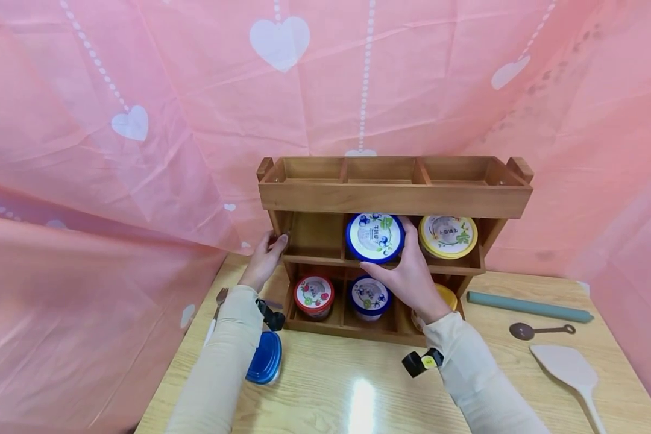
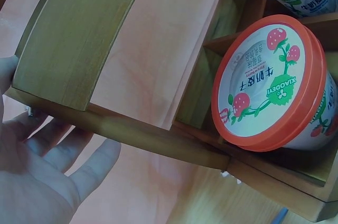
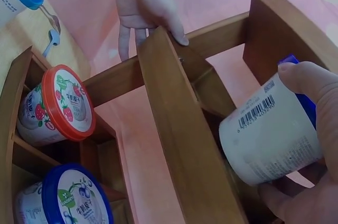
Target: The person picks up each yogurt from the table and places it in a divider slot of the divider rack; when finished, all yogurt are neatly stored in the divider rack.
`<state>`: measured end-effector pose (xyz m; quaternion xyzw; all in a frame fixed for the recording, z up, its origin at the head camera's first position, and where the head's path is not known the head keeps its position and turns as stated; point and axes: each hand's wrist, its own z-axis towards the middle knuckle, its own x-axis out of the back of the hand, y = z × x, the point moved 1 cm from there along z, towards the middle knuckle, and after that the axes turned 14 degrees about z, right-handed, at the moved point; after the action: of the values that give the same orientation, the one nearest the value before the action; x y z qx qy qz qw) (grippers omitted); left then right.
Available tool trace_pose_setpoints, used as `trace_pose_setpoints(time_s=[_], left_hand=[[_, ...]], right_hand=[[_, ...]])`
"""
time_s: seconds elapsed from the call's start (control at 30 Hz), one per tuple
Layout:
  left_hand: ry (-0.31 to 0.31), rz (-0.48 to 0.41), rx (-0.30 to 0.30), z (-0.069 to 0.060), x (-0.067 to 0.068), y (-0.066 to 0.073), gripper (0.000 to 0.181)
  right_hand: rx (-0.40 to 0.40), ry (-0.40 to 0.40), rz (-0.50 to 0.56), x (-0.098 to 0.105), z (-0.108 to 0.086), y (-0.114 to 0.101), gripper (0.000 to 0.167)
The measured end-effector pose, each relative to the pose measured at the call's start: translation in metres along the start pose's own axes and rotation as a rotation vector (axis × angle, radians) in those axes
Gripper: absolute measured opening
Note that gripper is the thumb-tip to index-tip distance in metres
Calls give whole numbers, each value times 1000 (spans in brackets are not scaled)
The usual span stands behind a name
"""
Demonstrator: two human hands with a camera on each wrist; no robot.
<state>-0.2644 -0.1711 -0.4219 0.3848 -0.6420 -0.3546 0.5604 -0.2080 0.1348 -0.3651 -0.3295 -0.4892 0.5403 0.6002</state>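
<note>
Wooden 3-tier shelf (image 1: pixel 396 200) has the left hand (image 1: pixel 263 262) at its left side, thumb and fingers gripping the edge; the right hand (image 1: pixel 412 277) has thumb and fingers clamped round a blue-lidded tub (image 1: pixel 375 238) at the middle tier's middle compartment, just beside 1 yellow-lidded tub (image 1: pixel 449 237); 1 brown spoon (image 1: pixel 522 331) lies right of the shelf
</note>
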Motion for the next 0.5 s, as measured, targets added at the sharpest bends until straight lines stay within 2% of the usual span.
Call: trace_pose_setpoints(time_s=[0.33, 0.5], left_hand=[[12, 14, -3, 1, -1, -2, 63], [17, 21, -11, 2, -1, -2, 63]], right_hand=[[-26, 25, 1, -5, 11, 17, 112], [-29, 30, -34, -8, 14, 21, 110]])
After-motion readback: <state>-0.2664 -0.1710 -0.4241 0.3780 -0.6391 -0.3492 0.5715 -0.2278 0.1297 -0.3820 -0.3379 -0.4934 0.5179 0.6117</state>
